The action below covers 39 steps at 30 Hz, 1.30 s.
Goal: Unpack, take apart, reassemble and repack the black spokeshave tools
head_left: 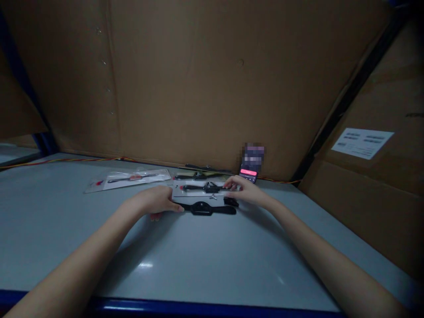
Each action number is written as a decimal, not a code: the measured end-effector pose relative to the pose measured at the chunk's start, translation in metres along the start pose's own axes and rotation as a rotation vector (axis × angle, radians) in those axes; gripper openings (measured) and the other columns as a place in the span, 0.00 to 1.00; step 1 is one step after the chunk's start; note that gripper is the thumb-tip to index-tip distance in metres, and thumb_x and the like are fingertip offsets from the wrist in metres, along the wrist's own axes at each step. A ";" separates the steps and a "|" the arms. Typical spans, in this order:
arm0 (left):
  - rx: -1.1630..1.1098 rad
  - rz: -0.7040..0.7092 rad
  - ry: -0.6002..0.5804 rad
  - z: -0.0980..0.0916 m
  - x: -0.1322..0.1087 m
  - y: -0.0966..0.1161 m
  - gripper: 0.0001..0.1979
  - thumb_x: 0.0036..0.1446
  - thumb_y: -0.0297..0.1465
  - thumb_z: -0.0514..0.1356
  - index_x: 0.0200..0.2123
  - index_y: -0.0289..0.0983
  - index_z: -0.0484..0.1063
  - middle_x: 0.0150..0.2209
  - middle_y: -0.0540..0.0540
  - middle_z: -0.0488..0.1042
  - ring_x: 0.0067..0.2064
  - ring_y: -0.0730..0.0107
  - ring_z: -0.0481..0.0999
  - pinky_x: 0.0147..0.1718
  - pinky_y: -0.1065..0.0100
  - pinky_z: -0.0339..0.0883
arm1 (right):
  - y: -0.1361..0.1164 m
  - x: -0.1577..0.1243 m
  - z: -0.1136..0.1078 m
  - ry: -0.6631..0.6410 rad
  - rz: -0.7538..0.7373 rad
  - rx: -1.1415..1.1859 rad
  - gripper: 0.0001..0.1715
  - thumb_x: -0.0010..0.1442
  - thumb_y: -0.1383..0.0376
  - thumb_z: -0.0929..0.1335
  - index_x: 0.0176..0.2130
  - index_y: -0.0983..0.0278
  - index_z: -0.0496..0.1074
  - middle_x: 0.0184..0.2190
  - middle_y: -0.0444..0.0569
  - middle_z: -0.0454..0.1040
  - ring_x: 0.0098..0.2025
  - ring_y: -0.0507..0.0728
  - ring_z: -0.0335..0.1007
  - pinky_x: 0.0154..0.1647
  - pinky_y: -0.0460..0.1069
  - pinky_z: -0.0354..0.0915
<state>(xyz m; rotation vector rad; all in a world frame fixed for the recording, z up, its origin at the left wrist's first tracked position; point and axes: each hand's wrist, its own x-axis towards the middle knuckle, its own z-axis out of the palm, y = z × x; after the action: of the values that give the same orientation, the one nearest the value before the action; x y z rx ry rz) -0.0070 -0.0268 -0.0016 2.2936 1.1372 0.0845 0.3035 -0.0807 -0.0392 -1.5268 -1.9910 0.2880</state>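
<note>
My left hand (158, 201) is closed on the left handle of a black spokeshave (202, 208), held just above or on the grey tabletop. Its flat body has a slot and lies crosswise with the right handle free. My right hand (243, 190) pinches the right end of another black spokeshave (211, 187), which lies on a white card behind the first. Small screws (213, 197) rest between the two tools. A small black part (231, 202) sits just below my right fingers; its exact kind is unclear.
Behind lies another spokeshave (197, 176) on a card. A clear-bagged spokeshave (132, 177) is at the left. A phone (249, 163) leans against the cardboard back wall (179, 88). A cable (89, 160) runs along the back; a cardboard box (367, 185) stands right.
</note>
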 end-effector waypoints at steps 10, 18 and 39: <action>0.129 0.036 0.043 -0.002 -0.004 0.008 0.19 0.42 0.48 0.60 0.19 0.39 0.61 0.12 0.51 0.68 0.11 0.73 0.61 0.15 0.72 0.48 | -0.004 0.037 0.033 0.042 -0.102 -0.210 0.21 0.53 0.53 0.67 0.45 0.60 0.68 0.44 0.49 0.71 0.49 0.60 0.64 0.49 0.57 0.57; 0.194 0.023 0.049 -0.002 -0.006 0.007 0.22 0.40 0.52 0.59 0.24 0.38 0.65 0.17 0.48 0.71 0.15 0.68 0.66 0.16 0.70 0.50 | -0.002 0.033 0.040 0.052 -0.206 -0.302 0.22 0.58 0.55 0.64 0.49 0.64 0.64 0.43 0.52 0.73 0.46 0.57 0.68 0.45 0.52 0.62; -0.940 0.214 0.308 0.015 0.042 -0.008 0.18 0.42 0.26 0.62 0.39 0.36 0.63 0.29 0.49 0.72 0.32 0.70 0.73 0.32 0.69 0.65 | 0.008 0.023 0.032 0.428 -0.597 -0.808 0.25 0.62 0.62 0.61 0.56 0.70 0.59 0.51 0.58 0.68 0.54 0.59 0.62 0.54 0.57 0.56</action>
<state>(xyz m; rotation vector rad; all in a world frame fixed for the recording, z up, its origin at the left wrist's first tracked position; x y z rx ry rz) 0.0185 0.0011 -0.0264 1.5502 0.7321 0.8801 0.2879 -0.0509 -0.0613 -1.1544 -2.1710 -1.1032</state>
